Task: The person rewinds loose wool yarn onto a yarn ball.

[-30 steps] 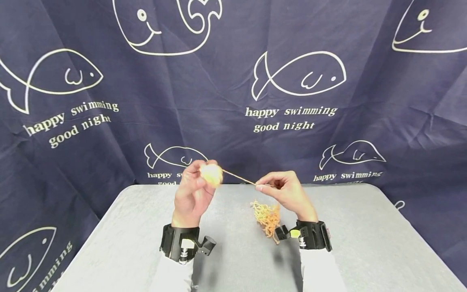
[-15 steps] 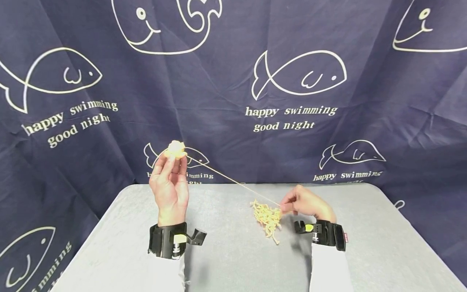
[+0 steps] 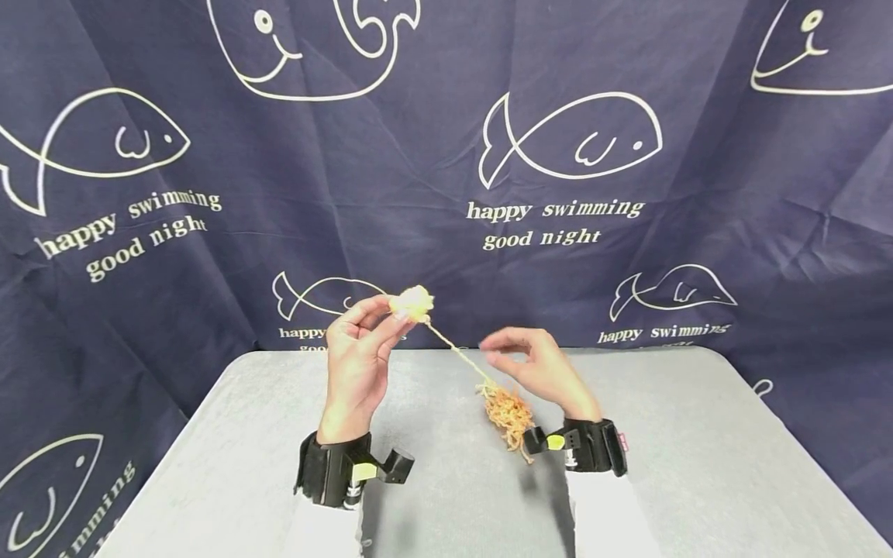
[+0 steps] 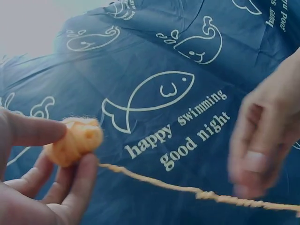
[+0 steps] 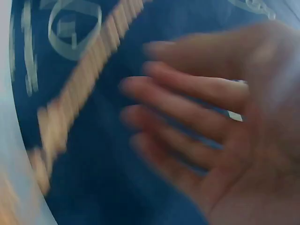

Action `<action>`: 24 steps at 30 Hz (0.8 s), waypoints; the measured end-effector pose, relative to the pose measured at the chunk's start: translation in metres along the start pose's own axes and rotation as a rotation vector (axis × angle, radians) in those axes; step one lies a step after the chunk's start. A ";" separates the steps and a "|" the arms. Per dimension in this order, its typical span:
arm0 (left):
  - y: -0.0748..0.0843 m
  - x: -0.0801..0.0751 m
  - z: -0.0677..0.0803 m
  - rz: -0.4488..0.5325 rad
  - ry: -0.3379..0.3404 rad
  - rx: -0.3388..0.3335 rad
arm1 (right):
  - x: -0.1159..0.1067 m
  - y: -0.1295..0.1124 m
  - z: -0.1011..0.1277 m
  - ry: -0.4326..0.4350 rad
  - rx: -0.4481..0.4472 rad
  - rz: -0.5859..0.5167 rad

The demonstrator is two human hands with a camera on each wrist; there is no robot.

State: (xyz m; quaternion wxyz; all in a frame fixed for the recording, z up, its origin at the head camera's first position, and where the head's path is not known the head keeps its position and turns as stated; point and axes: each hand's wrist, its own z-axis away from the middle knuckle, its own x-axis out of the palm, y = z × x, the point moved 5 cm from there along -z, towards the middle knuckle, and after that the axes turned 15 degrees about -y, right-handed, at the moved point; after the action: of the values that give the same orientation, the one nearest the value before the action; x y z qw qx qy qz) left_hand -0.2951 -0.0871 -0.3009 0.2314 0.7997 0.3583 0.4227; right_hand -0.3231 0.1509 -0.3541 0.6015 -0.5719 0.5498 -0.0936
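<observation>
hands: left [image 3: 356, 353] pinches yarn ball [image 3: 412, 303], right [image 3: 537, 368] loose, apart | grey table [image 3: 698, 449] | fish-print navy curtain [image 3: 698, 194]

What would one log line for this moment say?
left hand: pinches yarn ball | right hand: open, beside strand | loose yarn pile: on table

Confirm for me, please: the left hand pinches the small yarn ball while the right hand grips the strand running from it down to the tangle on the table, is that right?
Not quite. The left hand does pinch the yarn ball, and the strand runs down to the tangle on the table. But the right hand holds nothing: the right wrist view shows its fingers spread and empty beside the strand.
</observation>
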 end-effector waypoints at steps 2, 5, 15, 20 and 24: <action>-0.001 0.004 0.001 -0.020 -0.039 -0.040 | 0.008 -0.012 -0.008 0.066 -0.121 -0.165; -0.003 0.007 0.003 -0.044 -0.086 -0.087 | 0.021 -0.025 -0.016 0.084 -0.265 -0.420; -0.005 0.008 0.003 -0.034 -0.112 -0.110 | 0.035 -0.036 -0.018 0.112 -0.377 -0.722; -0.001 0.006 0.002 -0.065 -0.146 -0.023 | 0.022 -0.037 -0.011 0.119 -0.336 -0.492; 0.004 0.005 0.000 -0.219 -0.164 0.088 | 0.012 -0.044 -0.004 0.118 -0.281 -0.199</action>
State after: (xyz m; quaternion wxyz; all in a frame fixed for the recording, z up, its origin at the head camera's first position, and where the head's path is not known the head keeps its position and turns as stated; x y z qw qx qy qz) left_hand -0.2919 -0.0855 -0.2958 0.2694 0.7969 0.4415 0.3123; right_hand -0.2987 0.1257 -0.3251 0.4701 -0.6953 0.5326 -0.1085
